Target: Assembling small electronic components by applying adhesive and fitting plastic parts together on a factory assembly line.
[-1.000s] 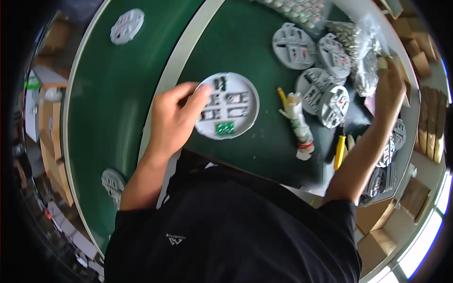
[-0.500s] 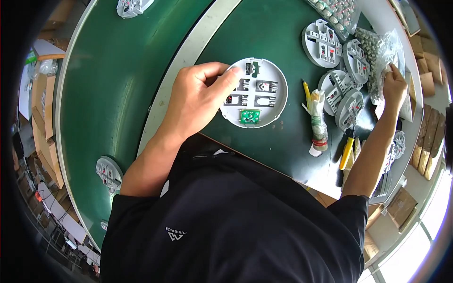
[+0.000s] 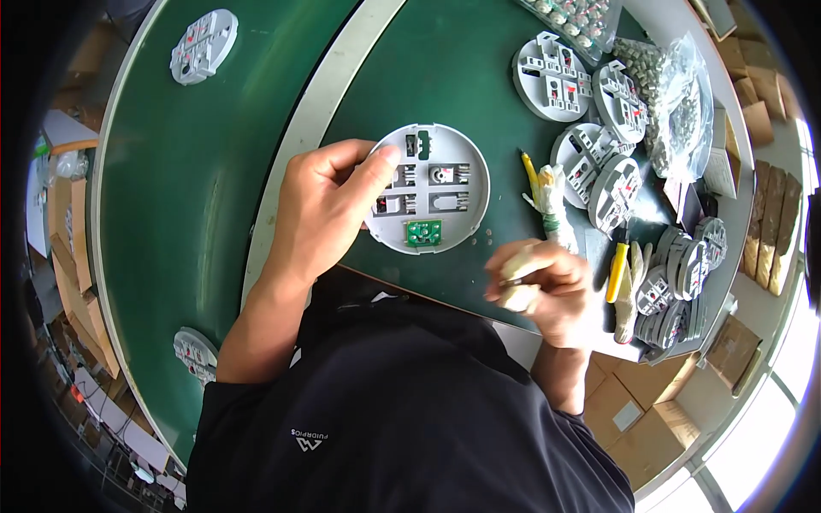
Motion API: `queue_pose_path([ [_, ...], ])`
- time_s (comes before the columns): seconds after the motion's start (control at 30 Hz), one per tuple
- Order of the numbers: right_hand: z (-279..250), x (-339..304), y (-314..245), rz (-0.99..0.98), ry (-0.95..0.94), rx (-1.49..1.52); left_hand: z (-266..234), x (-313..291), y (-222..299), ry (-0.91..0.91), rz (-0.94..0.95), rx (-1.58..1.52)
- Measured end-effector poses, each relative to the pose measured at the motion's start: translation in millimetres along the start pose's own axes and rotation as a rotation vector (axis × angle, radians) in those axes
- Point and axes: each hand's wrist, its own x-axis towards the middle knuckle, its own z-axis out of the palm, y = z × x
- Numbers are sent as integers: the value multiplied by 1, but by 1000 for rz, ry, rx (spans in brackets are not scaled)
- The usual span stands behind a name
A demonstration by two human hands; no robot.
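Observation:
My left hand (image 3: 329, 205) is closed on the left rim of a round light-grey plastic housing (image 3: 445, 224), its thumb over the edge. Inside the housing are rectangular slots with metal contacts and a small green circuit board (image 3: 423, 232) near the bottom. To the right of the housing and nearer my body, my right hand (image 3: 552, 286) is pinched. Pale covers show on its thumb and fingertip. A small dark piece sits between them, too small and blurred to name. Behind this hand lies a white-wrapped bundle (image 3: 558, 209) beside a yellow pen-like tool (image 3: 530, 175).
Several grey round assemblies (image 3: 554, 77) lie at the right, and more are stacked (image 3: 676, 274) near the right edge. A clear bag (image 3: 684, 111) of small grey parts stands behind. A yellow-handled tool (image 3: 617, 272) lies near the stack. On the left, a green belt (image 3: 214, 171) carries grey discs (image 3: 203, 47).
My right hand has left the clear bag and come back toward the housing with fingers pinched. My left hand still holds the housing. Discs on the left belt have shifted nearer.

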Motion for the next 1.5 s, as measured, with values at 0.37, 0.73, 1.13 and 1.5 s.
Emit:
queue_pose_path([
  [0.37,-7,27,26,-111,19,-330,1,11,-12,265,192,-118],
  [0.73,-15,39,49,-166,39,-274,-112,117,32,718,726,899],
  [1.13,-15,46,43,-210,58,-195,-135,54,-36,959,56,896],
  [1.5,-11,42,48,-196,76,-210,3,67,51,141,738,426],
])
